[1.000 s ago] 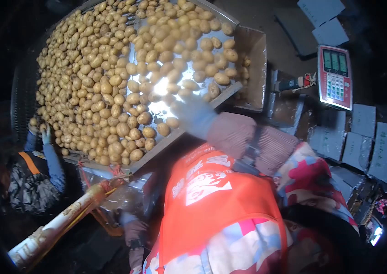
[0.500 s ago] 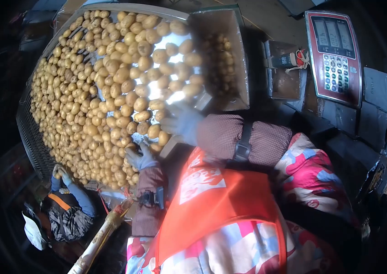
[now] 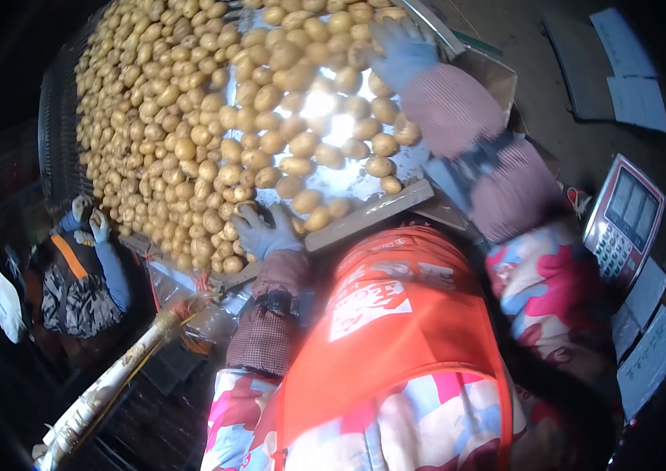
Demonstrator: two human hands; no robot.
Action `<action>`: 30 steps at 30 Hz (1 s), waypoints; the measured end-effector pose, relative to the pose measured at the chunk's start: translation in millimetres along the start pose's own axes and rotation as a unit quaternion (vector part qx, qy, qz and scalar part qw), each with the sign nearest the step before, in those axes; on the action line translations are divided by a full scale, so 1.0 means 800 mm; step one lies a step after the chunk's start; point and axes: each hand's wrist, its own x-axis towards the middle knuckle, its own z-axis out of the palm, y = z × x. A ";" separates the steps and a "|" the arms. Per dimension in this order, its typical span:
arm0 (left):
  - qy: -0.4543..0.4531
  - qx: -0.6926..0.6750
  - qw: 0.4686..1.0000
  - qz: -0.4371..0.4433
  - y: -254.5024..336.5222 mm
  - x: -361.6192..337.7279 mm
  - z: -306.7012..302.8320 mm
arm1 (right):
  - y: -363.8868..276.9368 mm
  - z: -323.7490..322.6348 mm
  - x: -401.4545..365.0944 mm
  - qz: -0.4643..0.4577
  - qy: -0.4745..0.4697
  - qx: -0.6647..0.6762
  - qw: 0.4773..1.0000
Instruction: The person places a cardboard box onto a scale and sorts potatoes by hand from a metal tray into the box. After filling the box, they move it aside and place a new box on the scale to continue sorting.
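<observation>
Potatoes (image 3: pixel 184 149) cover a wide sorting table, packed thickly on the left and thinner over the shiny surface (image 3: pixel 356 184) at right. My left hand (image 3: pixel 266 230), in a pale glove, rests at the near edge with fingers spread against the potatoes there. Stretched far out to the right side, my right hand (image 3: pixel 405 53) is gloved too and slightly blurred. Its fingers look extended beside several potatoes, and I see nothing gripped in it.
A raised rim (image 3: pixel 372 213) borders the table's near side. At left, a co-worker's gloved hands (image 3: pixel 89 222) are by the table's edge. A pole (image 3: pixel 113 377) slants at lower left. A red scale (image 3: pixel 625 220) stands at right; a cardboard box (image 3: pixel 490 78) adjoins the table.
My right hand has moved from the near right corner to the far right edge of the table. The camera view has shifted. My left hand stays at the near edge.
</observation>
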 end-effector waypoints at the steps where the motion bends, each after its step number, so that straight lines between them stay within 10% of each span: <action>1: -0.005 -0.004 1.000 -0.011 0.007 0.003 -0.005 | -0.026 0.005 0.021 0.057 -0.071 -0.048 0.995; 5: -0.032 0.003 0.999 -0.021 0.006 0.005 -0.004 | -0.150 0.021 -0.027 0.041 -0.135 -0.009 0.990; 9: -0.047 0.034 0.998 -0.025 -0.014 0.002 0.013 | -0.178 -0.018 -0.126 -0.186 -0.179 0.010 0.966; 12: -0.057 0.053 0.997 0.013 -0.022 -0.002 0.013 | -0.125 -0.058 -0.180 -0.236 -0.174 0.269 0.918; 14: -0.115 0.015 0.993 0.026 -0.013 0.004 -0.009 | -0.063 -0.045 -0.209 -0.172 -0.214 0.329 0.904; 17: -0.093 0.051 0.992 0.072 -0.029 0.001 0.006 | -0.033 -0.110 -0.160 -0.158 -0.059 0.039 0.985; 22: -0.073 -0.022 0.995 0.059 -0.027 0.024 0.000 | -0.037 -0.066 -0.099 -0.092 -0.304 -0.012 0.948; 24: -0.022 -0.118 0.990 0.071 -0.024 0.027 -0.015 | -0.046 -0.069 -0.101 0.114 -0.275 0.175 0.939; 27: -0.317 -0.572 0.722 -0.226 0.026 0.018 -0.075 | -0.102 -0.127 -0.096 0.228 -0.271 0.358 0.864; 29: -0.397 -0.742 0.364 -0.399 0.059 0.008 -0.108 | -0.114 -0.117 -0.123 0.049 -0.341 0.386 0.856; 30: -0.405 -0.777 0.288 -0.387 0.059 0.000 -0.105 | -0.117 -0.095 -0.151 -0.058 -0.356 0.389 0.848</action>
